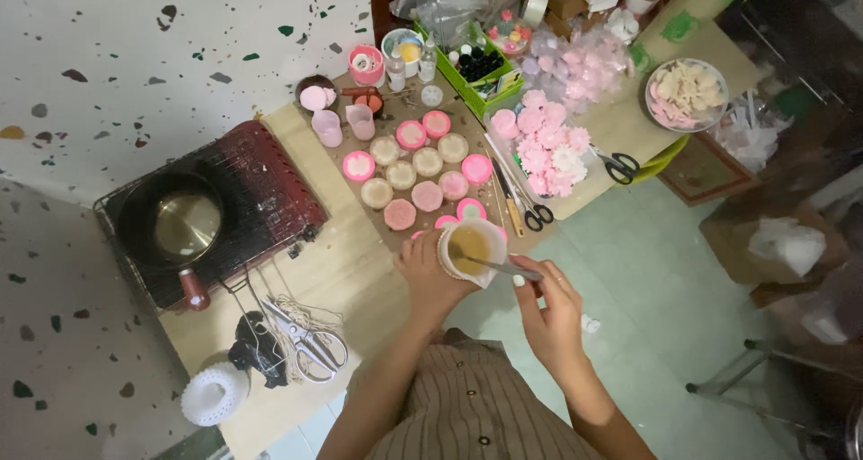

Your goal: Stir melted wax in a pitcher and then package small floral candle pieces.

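Observation:
My left hand (428, 273) grips a white cup (474, 249) of yellowish liquid at the table's near edge. My right hand (546, 305) pinches a thin metal stirrer (496, 266) whose tip dips into the cup. Just beyond the cup lie several small round moulds (415, 165), some filled pink, some cream, set in rows on a brown board.
A dark saucepan (175, 224) sits on a red stove (261, 186) at left. Scissors (310, 345) and string lie near the front edge, a white tape roll (213, 394) beside them. Pink flower shapes (548, 145), black scissors (620, 166), a bowl of pieces (687, 93), a green tray (476, 71) stand behind.

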